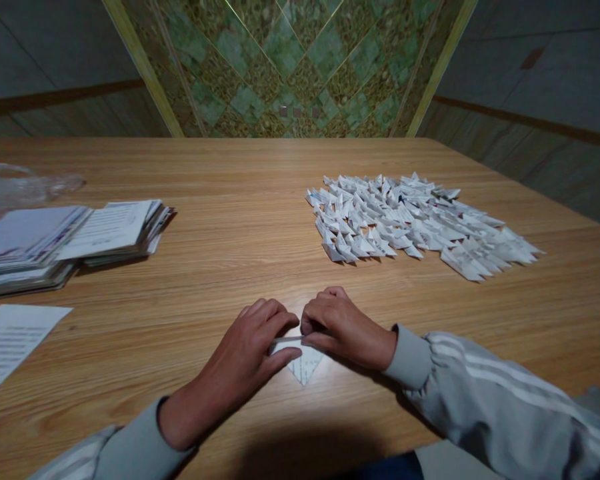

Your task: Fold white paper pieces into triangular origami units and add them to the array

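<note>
Near the table's front edge lies a folded piece of paper (306, 367), white with faint print, its pointed corner toward me. My left hand (257, 337) grips its left side, fingers behind and thumb in front of a raised fold. On the right side, my right hand (343, 327) pinches the same paper between thumb and curled fingers. Both hands almost meet at the top of the paper, and they hide part of its upper edge.
Many folded paper boats (380, 217) crowd together at the right. To the left are stacks of printed paper (113, 230), a single printed sheet (17, 340) and a clear plastic bag (20, 187). Everything rests on a wooden table (220, 180).
</note>
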Action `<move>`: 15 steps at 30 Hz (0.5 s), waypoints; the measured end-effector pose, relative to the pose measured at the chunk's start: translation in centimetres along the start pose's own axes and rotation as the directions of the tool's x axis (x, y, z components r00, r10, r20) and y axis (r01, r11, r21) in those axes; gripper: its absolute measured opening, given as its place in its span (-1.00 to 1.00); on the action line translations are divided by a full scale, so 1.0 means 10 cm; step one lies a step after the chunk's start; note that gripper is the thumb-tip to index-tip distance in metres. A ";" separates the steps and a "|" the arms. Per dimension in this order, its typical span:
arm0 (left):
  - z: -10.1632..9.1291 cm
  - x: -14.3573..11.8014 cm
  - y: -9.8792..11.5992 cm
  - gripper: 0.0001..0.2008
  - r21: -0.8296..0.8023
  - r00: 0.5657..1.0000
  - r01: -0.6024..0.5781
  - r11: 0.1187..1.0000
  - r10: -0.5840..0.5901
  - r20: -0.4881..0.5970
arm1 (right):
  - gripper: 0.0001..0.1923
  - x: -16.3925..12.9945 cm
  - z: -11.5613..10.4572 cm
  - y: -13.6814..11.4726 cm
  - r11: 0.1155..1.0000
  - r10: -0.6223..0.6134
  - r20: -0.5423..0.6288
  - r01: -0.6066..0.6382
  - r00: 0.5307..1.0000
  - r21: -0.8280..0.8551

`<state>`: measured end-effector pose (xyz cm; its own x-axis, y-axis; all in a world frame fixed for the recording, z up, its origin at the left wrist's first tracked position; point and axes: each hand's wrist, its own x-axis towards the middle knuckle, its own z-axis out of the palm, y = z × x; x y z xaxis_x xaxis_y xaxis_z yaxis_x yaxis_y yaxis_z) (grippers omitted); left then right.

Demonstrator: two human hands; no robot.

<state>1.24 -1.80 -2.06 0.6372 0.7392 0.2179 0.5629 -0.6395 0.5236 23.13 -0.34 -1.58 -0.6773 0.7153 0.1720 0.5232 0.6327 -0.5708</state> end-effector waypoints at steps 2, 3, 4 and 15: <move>0.00 -0.01 0.00 -0.89 -0.002 0.999 0.006 1.000 -0.006 -0.046 | -0.84 0.00 0.01 0.01 0.996 -0.084 -0.087 0.080 0.993 -0.044; -0.01 -0.01 0.01 -0.89 -0.004 0.996 0.000 1.000 -0.001 -0.086 | -0.84 0.00 0.00 0.01 0.988 -0.139 -0.145 0.128 0.980 -0.083; -0.02 -0.01 0.02 -0.88 -0.001 0.991 -0.017 1.000 0.017 -0.135 | -0.83 0.01 -0.02 0.01 0.977 -0.195 -0.201 0.172 0.960 -0.128; -0.05 -0.01 0.05 -0.85 0.340 0.975 -0.084 0.937 0.148 -0.167 | -0.71 0.03 -0.02 0.06 0.807 -0.391 -0.188 0.237 0.901 -0.541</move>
<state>1.20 -2.14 -1.38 0.6165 0.6615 0.4270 0.6528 -0.7327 0.1926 23.32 0.30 -1.69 -0.7175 0.4531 0.5290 0.5414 0.8406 0.0142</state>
